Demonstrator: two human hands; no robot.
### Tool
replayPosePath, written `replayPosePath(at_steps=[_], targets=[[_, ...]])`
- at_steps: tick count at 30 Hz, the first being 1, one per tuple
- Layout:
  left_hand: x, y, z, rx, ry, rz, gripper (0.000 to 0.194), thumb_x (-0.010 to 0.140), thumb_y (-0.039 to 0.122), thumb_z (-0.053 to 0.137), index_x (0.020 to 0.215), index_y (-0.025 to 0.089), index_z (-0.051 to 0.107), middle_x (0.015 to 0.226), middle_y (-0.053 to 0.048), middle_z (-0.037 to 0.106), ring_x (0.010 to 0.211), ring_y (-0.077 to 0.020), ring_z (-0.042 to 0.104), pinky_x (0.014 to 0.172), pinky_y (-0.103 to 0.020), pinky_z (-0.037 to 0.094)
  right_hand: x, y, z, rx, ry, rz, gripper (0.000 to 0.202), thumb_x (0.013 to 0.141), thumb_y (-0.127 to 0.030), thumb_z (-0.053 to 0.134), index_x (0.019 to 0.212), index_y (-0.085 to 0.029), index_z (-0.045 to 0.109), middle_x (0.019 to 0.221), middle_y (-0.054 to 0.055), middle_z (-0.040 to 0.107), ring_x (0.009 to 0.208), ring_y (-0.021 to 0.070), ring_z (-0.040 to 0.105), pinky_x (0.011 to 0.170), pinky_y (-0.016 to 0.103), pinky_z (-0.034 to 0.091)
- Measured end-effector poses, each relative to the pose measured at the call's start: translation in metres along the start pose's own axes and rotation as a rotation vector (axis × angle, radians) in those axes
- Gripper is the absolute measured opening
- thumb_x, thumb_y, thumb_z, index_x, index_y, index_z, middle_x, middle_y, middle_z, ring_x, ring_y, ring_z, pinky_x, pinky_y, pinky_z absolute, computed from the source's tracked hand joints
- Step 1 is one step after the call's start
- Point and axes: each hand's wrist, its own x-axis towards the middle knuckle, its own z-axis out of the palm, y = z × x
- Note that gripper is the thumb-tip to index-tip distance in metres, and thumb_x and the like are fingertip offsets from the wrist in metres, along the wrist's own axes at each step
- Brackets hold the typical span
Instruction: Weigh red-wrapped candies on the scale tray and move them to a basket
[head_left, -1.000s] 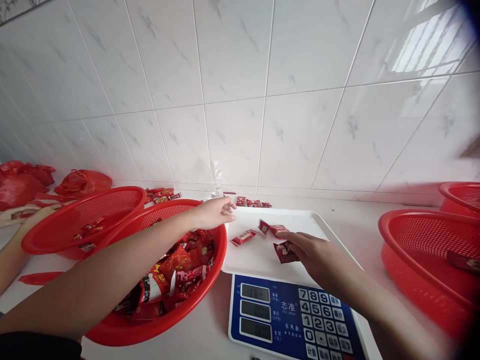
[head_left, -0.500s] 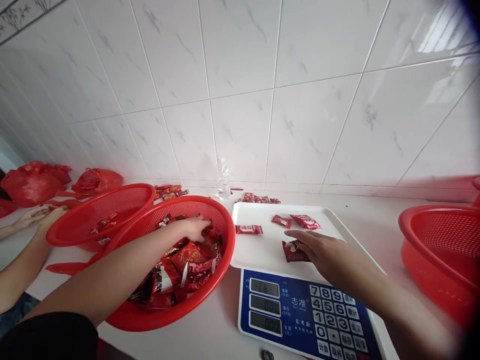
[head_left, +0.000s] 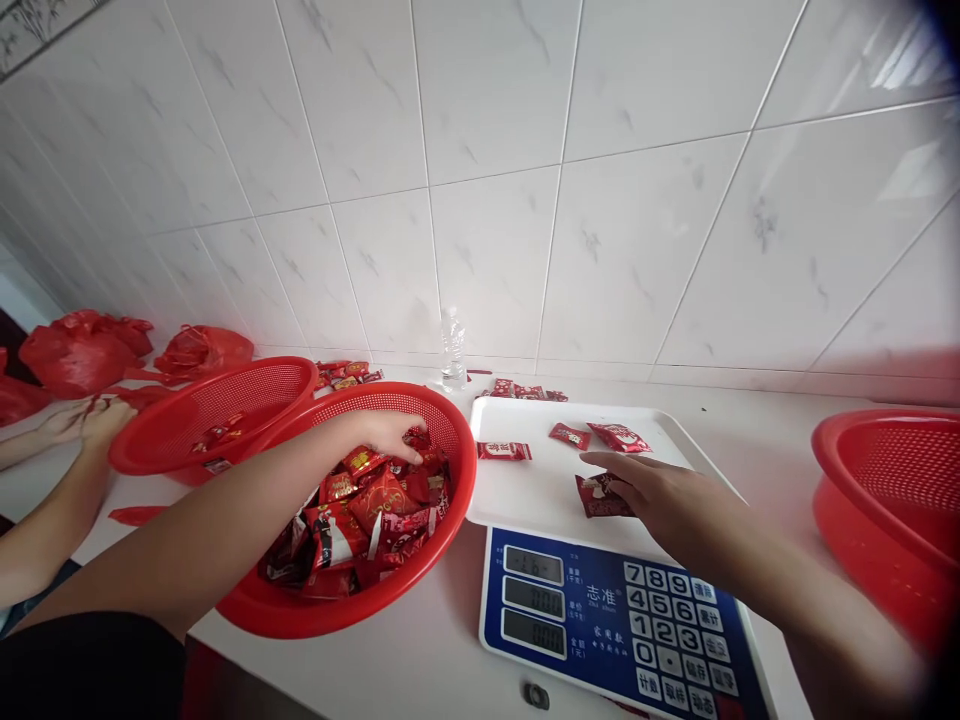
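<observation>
My left hand (head_left: 390, 435) reaches into a red plastic basket (head_left: 471, 450) heaped with wrapped candies (head_left: 379, 500). Its thumb and fingers are apart, with a small red packet showing between them; a firm grip on it cannot be made out. Over the white scale tray (head_left: 502, 500) my right hand (head_left: 660, 490) is open, its index finger stretched out. Under its fingers a dark red packet (head_left: 598, 495) is partly hidden. Three more wrapped pieces lie on the tray: a long red one (head_left: 504, 452), a small one (head_left: 570, 435) and a pink-red one (head_left: 619, 438).
The scale's blue keypad panel (head_left: 600, 620) faces me. Another red basket (head_left: 214, 410) and a co-worker's hands (head_left: 97, 420) are at left, near red plastic bags (head_left: 82, 350). A clear bottle (head_left: 453, 350) stands by the tiled wall. More red baskets (head_left: 885, 500) stand at right.
My left hand has lifted slightly from among the candies, its thumb now showing apart from the fingers. My right hand keeps its place over the dark red packet. The whole view has shifted slightly.
</observation>
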Motion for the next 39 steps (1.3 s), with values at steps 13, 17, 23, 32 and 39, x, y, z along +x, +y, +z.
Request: replayPosePath(at_steps=[13, 17, 23, 32, 39], targets=[[0.0, 0.006, -0.009, 0.034, 0.169, -0.049, 0.017, 0.077, 0.009, 0.045, 0.079, 0.019, 0.058, 0.085, -0.002, 0.065, 0.077, -0.017, 0.06, 0.066, -0.025, 0.045, 0.0, -0.003, -0.006, -0.007, -0.034, -0.006, 0.042, 0.089, -0.017, 0.035, 0.123, -0.028, 0.056, 0.102, 0.004, 0.072, 0.078, 0.0217, 0.07, 0.057, 0.031, 0.053], [-0.009, 0.019, -0.037, -0.147, 0.287, 0.007, 0.009, 0.08, 0.016, 0.049, 0.082, 0.017, 0.057, 0.088, -0.002, 0.064, 0.079, -0.0153, 0.059, 0.072, -0.025, 0.045, 0.001, -0.002, -0.006, -0.025, -0.029, -0.009, 0.041, 0.089, -0.016, 0.036, 0.123, -0.027, 0.056, 0.101, 0.005, 0.073, 0.077, 0.0217, 0.07, 0.057, 0.03, 0.052], [-0.008, 0.074, -0.039, -0.734, 0.327, 0.186, 0.01, 0.078, 0.016, 0.056, 0.088, 0.015, 0.057, 0.087, -0.003, 0.062, 0.078, -0.0126, 0.059, 0.076, -0.029, 0.046, 0.002, -0.004, -0.007, -0.018, -0.056, 0.01, 0.045, 0.086, -0.013, 0.037, 0.124, -0.027, 0.056, 0.1, 0.004, 0.073, 0.077, 0.0208, 0.07, 0.06, 0.03, 0.052], [-0.002, 0.13, -0.007, -0.176, 0.162, 0.291, 0.056, 0.077, 0.04, 0.063, 0.126, 0.019, 0.046, 0.132, -0.014, 0.051, 0.12, -0.0281, 0.048, 0.095, -0.038, 0.04, 0.004, 0.005, -0.033, 0.054, -0.208, 0.229, 0.037, 0.09, -0.019, 0.033, 0.113, -0.024, 0.061, 0.096, 0.005, 0.073, 0.08, 0.0211, 0.068, 0.064, 0.028, 0.046], [0.007, 0.136, 0.001, 0.153, 0.07, 0.18, 0.045, 0.075, 0.023, 0.061, 0.119, 0.021, 0.057, 0.111, -0.011, 0.065, 0.098, -0.0279, 0.062, 0.074, -0.031, 0.047, 0.0, 0.027, -0.039, 0.054, -0.191, 0.33, 0.037, 0.088, -0.019, 0.034, 0.114, -0.025, 0.059, 0.096, 0.006, 0.072, 0.082, 0.0234, 0.065, 0.062, 0.029, 0.041]])
